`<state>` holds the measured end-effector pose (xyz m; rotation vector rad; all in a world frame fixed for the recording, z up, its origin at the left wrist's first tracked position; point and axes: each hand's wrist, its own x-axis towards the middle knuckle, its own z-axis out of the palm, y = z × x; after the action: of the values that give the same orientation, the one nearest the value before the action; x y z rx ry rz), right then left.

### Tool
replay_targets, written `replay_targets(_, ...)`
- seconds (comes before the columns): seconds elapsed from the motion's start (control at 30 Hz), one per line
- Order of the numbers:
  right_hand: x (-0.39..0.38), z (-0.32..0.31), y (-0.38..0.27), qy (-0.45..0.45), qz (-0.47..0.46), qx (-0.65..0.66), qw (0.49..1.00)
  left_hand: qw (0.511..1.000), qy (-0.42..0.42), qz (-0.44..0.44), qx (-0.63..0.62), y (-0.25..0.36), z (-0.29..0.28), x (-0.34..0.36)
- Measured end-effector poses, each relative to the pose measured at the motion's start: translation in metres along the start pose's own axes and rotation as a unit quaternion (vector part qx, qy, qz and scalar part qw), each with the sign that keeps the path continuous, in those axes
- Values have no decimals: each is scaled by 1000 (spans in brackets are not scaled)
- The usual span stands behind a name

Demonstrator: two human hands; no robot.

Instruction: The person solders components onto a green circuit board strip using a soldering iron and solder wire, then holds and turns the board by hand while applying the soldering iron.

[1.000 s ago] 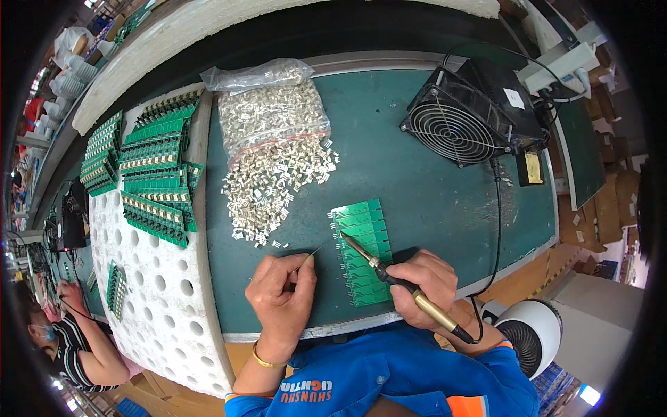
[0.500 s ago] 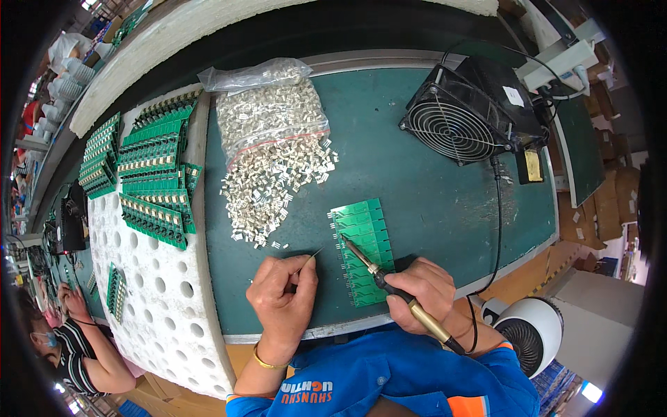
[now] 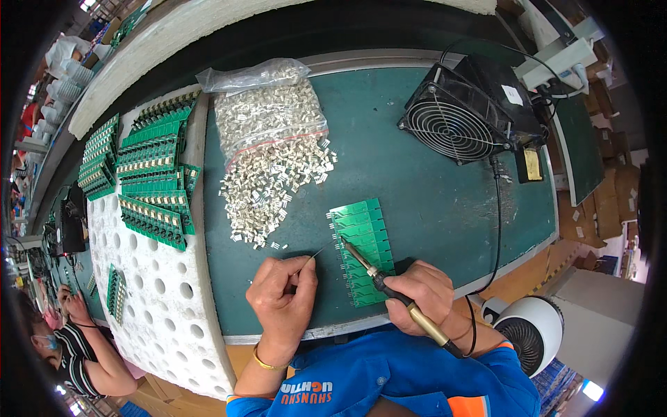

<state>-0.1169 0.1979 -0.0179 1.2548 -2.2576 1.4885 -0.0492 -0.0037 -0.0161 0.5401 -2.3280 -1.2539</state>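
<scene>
A green circuit board panel (image 3: 368, 236) lies on the green mat, with small pin connectors along its left edge. My right hand (image 3: 421, 295) is closed round the handle of a soldering iron (image 3: 417, 314), and the iron's tip rests at the board's left edge, near the upper pins. My left hand (image 3: 281, 295) pinches a thin solder wire (image 3: 319, 251) just left of the board. The wire's free end reaches toward the iron tip; whether they touch is too fine to tell. Up and left of the board, white connectors (image 3: 260, 201) spill from a clear plastic bag (image 3: 267, 108).
On the left, a white foam sheet with holes (image 3: 160, 285) carries stacked circuit boards (image 3: 149, 167). A black fan (image 3: 451, 125) stands at the back right, its cable (image 3: 498, 229) running down the mat's right side. A person (image 3: 83, 347) sits at far left.
The solder wire's free end has come nearer the iron tip. Both hands and the board stay nearly where they were.
</scene>
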Motion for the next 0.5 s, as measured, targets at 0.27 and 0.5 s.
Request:
replay_targets(0.27,0,0,0,-2,-1,1,1000,1000,-6,3,6,-1,0,2)
replay_targets(0.5,-1,-1,-1,-1,-1,-2,1000,1000,-6,7,4,0,0,1)
